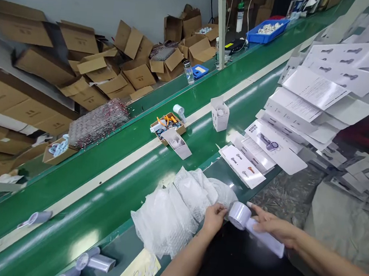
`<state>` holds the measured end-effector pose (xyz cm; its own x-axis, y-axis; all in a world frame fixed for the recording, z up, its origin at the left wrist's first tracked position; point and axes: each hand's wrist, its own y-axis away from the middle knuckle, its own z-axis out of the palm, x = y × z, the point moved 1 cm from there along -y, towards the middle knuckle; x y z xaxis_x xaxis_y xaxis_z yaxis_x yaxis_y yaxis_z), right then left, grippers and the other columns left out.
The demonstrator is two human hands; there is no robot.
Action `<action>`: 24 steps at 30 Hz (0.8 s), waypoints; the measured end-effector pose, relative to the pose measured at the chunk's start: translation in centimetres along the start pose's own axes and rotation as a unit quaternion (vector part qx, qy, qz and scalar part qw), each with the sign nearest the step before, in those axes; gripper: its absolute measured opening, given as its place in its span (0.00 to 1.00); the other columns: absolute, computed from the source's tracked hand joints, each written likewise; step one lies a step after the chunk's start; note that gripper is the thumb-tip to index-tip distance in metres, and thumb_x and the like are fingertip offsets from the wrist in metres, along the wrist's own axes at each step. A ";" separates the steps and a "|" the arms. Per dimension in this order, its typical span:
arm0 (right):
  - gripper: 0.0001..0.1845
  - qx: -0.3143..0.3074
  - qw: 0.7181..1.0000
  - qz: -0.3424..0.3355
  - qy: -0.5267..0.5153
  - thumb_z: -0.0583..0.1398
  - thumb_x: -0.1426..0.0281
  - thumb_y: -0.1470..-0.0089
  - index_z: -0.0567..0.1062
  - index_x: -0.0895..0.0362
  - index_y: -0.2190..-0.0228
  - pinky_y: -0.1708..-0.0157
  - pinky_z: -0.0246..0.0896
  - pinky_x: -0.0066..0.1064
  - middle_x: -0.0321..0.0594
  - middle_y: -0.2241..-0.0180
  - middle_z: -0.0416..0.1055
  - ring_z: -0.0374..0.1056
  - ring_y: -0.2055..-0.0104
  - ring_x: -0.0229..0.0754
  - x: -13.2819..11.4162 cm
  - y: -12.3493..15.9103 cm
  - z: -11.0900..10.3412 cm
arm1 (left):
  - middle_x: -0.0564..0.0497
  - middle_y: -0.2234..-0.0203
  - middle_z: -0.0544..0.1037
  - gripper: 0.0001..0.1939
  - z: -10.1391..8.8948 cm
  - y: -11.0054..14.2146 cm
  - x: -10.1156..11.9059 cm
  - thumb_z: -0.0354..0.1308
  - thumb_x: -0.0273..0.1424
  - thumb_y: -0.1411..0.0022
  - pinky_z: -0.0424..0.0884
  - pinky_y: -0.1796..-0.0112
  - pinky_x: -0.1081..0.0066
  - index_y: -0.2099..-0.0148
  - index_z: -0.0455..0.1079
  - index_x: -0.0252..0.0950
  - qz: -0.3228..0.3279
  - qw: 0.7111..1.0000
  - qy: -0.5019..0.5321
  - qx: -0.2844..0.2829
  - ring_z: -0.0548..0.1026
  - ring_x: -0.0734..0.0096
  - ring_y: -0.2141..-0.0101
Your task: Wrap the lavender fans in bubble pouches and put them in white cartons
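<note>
My right hand (272,226) is wrapped round a white, lavender-tinted device (250,225) with a round head and a long handle. Its fingers lie along the handle. My left hand (215,217) pinches the round head's edge, right beside a heap of bubble-wrap bags (177,207) on the bench edge. Both forearms reach in from the lower right over a dark lap.
A green conveyor belt (113,192) runs diagonally. On it lie similar devices (95,260), an open white box (220,114), a small carton with orange pliers (168,125) and a second white box (179,144). Flat white packaging cards (291,123) are stacked on the right. Cardboard cartons (89,71) pile up beyond the belt.
</note>
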<state>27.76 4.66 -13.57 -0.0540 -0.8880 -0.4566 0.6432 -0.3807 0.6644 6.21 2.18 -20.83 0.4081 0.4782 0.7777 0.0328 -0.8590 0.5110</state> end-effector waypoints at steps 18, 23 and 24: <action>0.17 0.133 0.973 -0.074 0.175 0.62 0.64 0.53 0.63 0.55 0.63 0.82 0.66 0.29 0.32 0.79 0.69 0.69 0.78 0.39 -0.7 -4.6 2.0 | 0.49 0.74 0.73 0.08 -2.2 3.8 5.7 0.51 0.28 0.42 0.64 0.65 0.69 0.69 0.72 0.37 0.179 0.980 0.002 0.086 0.69 0.67 0.70; 0.26 0.132 0.982 -0.041 0.125 0.65 0.71 0.57 0.60 0.53 0.58 0.81 0.68 0.31 0.29 0.78 0.68 0.68 0.79 0.38 -2.3 -4.8 2.0 | 0.47 0.71 0.75 0.08 -1.6 3.4 6.6 0.53 0.27 0.45 0.64 0.60 0.64 0.67 0.73 0.37 0.296 0.951 -0.090 -0.021 0.69 0.63 0.66; 0.23 0.138 0.986 -0.021 0.088 0.64 0.71 0.55 0.61 0.54 0.58 0.80 0.69 0.32 0.30 0.77 0.68 0.68 0.79 0.38 -2.4 -5.0 2.0 | 0.47 0.72 0.75 0.07 -1.9 3.3 6.6 0.53 0.27 0.45 0.64 0.61 0.65 0.67 0.73 0.38 0.275 0.959 -0.068 -0.026 0.69 0.64 0.67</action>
<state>23.15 8.16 -14.61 0.0725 -0.8207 -0.5667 0.4093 -0.4937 0.7673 7.34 2.85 -13.30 0.4660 -0.0758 0.8815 -0.2661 -0.9622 0.0579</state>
